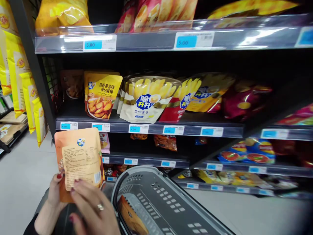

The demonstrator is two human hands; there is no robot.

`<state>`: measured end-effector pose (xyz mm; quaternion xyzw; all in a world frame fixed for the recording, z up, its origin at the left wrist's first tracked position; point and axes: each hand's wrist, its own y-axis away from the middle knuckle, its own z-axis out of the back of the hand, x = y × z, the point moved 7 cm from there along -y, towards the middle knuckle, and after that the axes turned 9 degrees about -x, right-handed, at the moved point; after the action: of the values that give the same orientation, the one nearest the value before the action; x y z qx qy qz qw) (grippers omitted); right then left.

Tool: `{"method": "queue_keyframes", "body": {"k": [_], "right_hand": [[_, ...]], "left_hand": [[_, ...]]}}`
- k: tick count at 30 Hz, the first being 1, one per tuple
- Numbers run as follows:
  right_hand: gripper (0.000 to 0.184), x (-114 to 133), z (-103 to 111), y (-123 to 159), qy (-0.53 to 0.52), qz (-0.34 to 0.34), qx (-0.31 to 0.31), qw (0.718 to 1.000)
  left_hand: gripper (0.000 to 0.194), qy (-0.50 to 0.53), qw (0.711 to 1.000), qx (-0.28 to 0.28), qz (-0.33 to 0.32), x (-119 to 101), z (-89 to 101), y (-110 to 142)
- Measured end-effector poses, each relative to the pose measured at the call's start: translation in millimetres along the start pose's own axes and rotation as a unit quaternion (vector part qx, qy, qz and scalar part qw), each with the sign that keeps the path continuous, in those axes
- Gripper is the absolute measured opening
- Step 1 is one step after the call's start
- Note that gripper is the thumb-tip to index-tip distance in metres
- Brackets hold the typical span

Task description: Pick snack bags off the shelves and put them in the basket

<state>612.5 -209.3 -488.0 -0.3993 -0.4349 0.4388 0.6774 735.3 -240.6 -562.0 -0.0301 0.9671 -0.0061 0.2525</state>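
An orange snack pouch (80, 156) stands upright at the lower left, its back with a cream text panel and barcode facing me. My left hand (55, 192) grips the pouch's lower left edge, thumb in front and the other fingers behind it. In front of the pouch is my right hand (94, 209), with a ring on it. Its fingers are stretched out and slightly apart, the fingertips against the lower text panel. Just right of that hand, a grey shopping basket (168, 195) holds an orange-brown packet (132, 217).
Ahead, a dark shelf (166, 127) carries a yellow pouch (104, 96), a white fries pouch (146, 99) and other snacks above price tags. Larger bags stand on the upper shelf (146, 42). Yellow packets (19, 71) hang at the left. Pale floor (29, 169) shows below.
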Motion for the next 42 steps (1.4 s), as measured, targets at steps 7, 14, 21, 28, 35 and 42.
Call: {"method": "queue_keyframes", "body": {"k": [7,14,21,28,35,42], "right_hand": [[0.038,-107.7,18.1,38.2,-0.158,-0.482,-0.074,0.858],[0.028,-114.4,16.5,50.0,-0.272,-0.546,-0.111,0.785],[0.030,-107.1,12.8,44.7,-0.256,-0.545,-0.083,0.794],[0.029,-101.0,20.7,37.1,-0.184,-0.528,-0.078,0.825],[0.031,-118.0,6.2,49.2,-0.051,-0.495,-0.131,0.858],[0.062,-107.3,-10.2,45.9,-0.289,-0.484,-0.087,0.822]], "left_hand": [[0.033,0.030,0.994,0.090,0.047,14.6,-20.7,-7.9],[0.034,0.066,0.990,0.093,0.087,29.6,-18.5,-9.4],[0.038,0.080,0.988,0.113,0.071,23.5,-15.5,-6.4],[0.047,0.075,0.986,0.129,0.080,23.4,-22.3,-6.4],[0.037,0.022,0.990,-0.020,0.135,51.8,17.4,5.8],[0.078,-0.266,0.950,-0.164,0.006,62.5,12.2,-3.2]]}}
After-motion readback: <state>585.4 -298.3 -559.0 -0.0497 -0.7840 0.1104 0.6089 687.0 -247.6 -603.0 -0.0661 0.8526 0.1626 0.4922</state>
